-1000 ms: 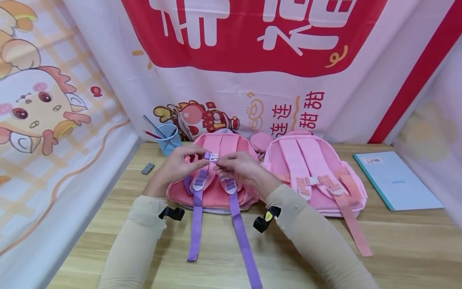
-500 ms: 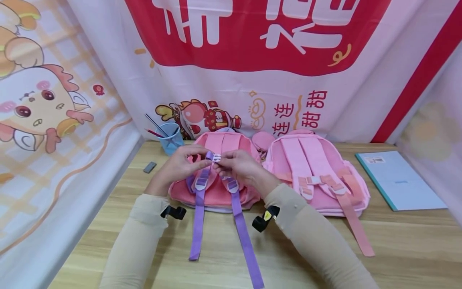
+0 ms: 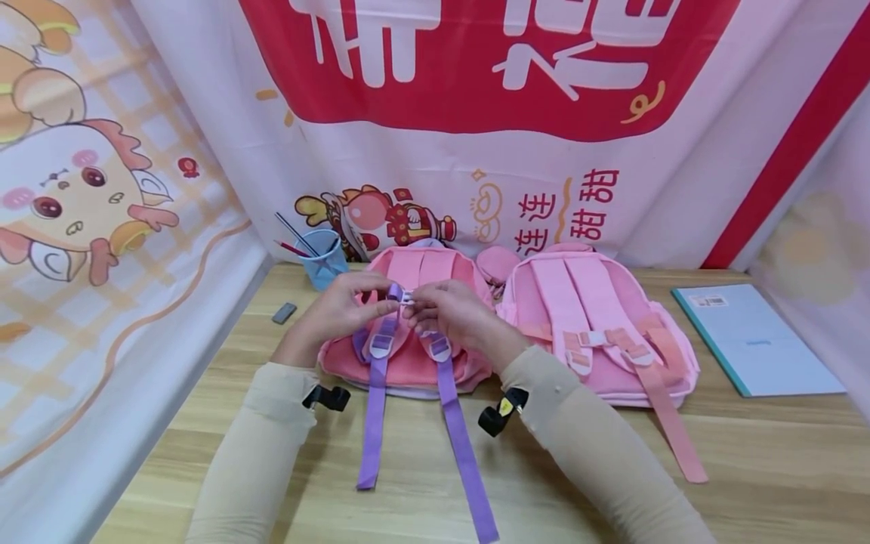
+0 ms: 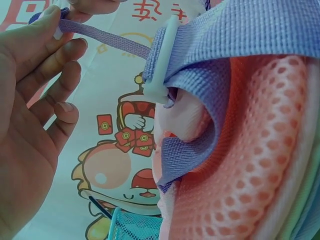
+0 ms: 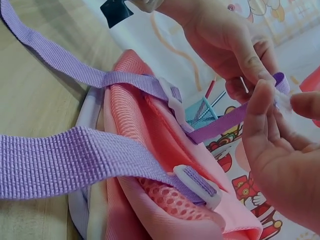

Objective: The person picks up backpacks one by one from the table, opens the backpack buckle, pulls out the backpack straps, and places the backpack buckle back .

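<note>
A white side-release buckle (image 3: 407, 298) is held up between both hands, above the lower back of a pink backpack (image 3: 417, 266) with purple straps. My left hand (image 3: 337, 311) pinches the looped purple strap (image 3: 394, 292) at the buckle's left side. From the right, my right hand (image 3: 454, 316) pinches the buckle with thumb and fingertips. In the right wrist view the white buckle (image 5: 283, 103) is partly hidden by fingers, so I cannot tell how its parts fit together. Two white strap adjusters (image 3: 381, 345) sit below on the straps.
To the right lies another pink backpack (image 3: 553, 302), its chest buckle fastened. Further right is a light blue folder (image 3: 754, 344). A blue mesh pen cup (image 3: 322, 266) and a grey eraser (image 3: 284, 313) are at the left. Purple strap tails (image 3: 466, 453) trail over the wooden table.
My right fingers have shifted slightly on the buckle, and less of its white prongs shows now. The left hand keeps its pinch on the strap. The head view has drifted a little.
</note>
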`<act>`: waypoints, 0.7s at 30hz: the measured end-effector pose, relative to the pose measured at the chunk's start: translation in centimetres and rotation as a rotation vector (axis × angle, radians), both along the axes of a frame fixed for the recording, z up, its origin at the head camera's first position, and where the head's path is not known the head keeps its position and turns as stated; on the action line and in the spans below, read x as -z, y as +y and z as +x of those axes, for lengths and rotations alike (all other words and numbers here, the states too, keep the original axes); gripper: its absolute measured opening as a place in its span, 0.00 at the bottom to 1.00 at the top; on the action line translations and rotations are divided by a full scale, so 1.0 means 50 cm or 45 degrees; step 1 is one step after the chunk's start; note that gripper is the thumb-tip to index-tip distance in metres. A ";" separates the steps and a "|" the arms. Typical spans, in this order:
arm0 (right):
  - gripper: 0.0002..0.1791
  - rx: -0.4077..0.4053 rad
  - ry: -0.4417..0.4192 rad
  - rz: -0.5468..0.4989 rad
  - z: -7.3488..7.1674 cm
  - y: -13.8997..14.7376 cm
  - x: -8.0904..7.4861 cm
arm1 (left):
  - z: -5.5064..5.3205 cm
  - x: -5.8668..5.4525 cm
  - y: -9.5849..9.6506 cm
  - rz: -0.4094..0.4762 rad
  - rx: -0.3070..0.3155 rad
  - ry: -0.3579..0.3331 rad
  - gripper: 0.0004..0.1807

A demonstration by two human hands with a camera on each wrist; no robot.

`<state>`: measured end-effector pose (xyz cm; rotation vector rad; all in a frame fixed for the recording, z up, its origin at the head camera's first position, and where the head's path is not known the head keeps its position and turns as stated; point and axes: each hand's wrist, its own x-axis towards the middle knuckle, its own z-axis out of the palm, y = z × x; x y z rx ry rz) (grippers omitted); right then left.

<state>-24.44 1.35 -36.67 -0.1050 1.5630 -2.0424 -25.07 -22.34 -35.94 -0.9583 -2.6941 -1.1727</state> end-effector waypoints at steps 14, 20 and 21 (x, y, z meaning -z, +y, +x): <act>0.13 0.107 0.067 0.116 0.006 -0.006 -0.007 | -0.017 0.030 0.003 -0.146 0.080 -0.192 0.09; 0.12 0.101 0.058 0.110 0.007 -0.002 -0.014 | -0.028 0.045 0.015 -0.118 0.098 -0.198 0.06; 0.13 0.099 0.057 0.106 0.008 -0.001 -0.015 | -0.029 0.047 0.016 -0.114 0.093 -0.206 0.06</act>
